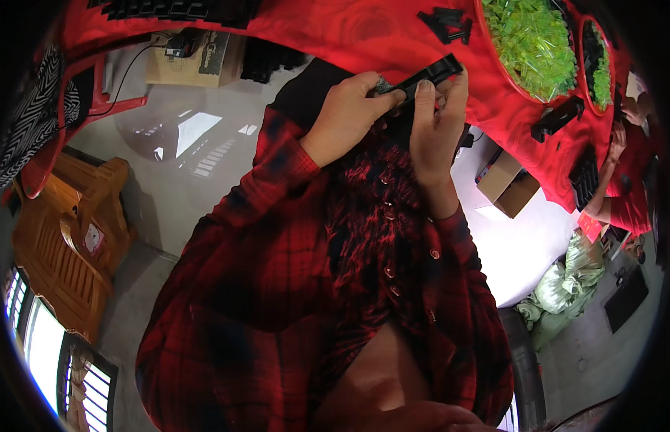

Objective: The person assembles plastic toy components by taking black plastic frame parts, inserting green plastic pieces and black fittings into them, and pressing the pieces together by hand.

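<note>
Both hands meet just over the near edge of the red-covered table, around a long black plastic piece (430, 74) that slants up to the right. My left hand (347, 115) pinches its lower left end between thumb and fingers. A small greyish bit shows at those fingertips, too small to name. My right hand (434, 126) grips the other end, thumb laid along its near side and fingers behind. The fingers partly cover the piece, so its full shape is hidden.
On the red tablecloth (349, 36) stand a container of yellow-green translucent pieces (529, 43) and a smaller container (598, 65). Loose black pieces (447, 25) lie nearby. Another person's arm (605, 176) reaches in at right. Below are cardboard boxes (509, 186), a wooden chair (72, 237) and sacks (562, 288).
</note>
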Demonstrator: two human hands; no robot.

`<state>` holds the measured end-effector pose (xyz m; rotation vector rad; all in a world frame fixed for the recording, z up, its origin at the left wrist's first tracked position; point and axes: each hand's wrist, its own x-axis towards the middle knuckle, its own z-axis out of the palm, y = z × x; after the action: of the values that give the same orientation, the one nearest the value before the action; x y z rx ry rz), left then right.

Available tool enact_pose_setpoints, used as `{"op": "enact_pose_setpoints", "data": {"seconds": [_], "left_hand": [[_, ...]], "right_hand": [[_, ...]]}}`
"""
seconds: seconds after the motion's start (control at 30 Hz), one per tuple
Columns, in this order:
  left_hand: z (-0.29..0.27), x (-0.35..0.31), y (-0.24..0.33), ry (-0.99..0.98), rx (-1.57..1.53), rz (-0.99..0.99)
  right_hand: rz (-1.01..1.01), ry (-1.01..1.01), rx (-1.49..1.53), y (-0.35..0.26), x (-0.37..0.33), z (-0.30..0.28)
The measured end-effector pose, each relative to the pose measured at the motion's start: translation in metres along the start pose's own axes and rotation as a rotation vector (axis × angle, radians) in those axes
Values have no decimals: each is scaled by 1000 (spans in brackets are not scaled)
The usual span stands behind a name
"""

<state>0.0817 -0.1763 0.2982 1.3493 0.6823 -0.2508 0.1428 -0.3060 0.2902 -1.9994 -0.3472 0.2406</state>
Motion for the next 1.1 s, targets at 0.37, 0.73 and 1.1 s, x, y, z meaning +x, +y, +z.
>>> {"op": "enact_pose_setpoints", "data": {"seconds": [0.37, 0.73, 1.1], "left_hand": [[9, 19, -5, -21, -73, -58], [-6, 21, 10, 73, -58, -126], [-6, 27, 11, 23, -120, -183]], "right_hand": [[-50, 24, -50, 15, 19, -3], [-461, 252, -629, 13, 101, -103], [-636, 69, -999, 28, 129, -131]]}}
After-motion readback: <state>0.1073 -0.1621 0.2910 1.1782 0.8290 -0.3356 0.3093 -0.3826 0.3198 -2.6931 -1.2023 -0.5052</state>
